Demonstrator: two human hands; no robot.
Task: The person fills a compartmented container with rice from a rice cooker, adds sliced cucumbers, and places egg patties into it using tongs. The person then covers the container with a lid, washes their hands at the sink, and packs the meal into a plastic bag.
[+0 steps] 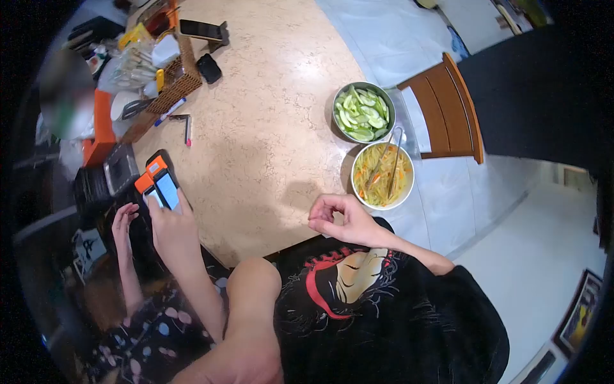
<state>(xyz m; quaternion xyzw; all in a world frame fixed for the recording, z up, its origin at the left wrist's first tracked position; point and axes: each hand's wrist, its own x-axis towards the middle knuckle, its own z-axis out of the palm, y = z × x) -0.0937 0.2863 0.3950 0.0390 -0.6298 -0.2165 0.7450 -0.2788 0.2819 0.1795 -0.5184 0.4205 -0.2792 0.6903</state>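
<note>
My right hand (342, 217) is held over the near edge of the table (268, 128), its fingers curled in and the thumb meeting the index finger. Whatever may be inside the curl is hidden. Just beyond it stands a white bowl (409, 192) of yellow and orange shredded strips, with metal tongs (391, 173) leaning in it. Behind that is a metal bowl (335, 121) of green slices. A bent bare limb, which looks like my left elbow (256, 275), rests near the table edge; my left hand is out of view.
On the left another person's hand (173, 227) holds an orange-and-white handheld device (167, 189), their other hand (123, 221) beside it. A wicker basket (176, 83), a phone on a stand (200, 29) and pens (169, 112) lie further back. A wooden chair (441, 109) stands at right.
</note>
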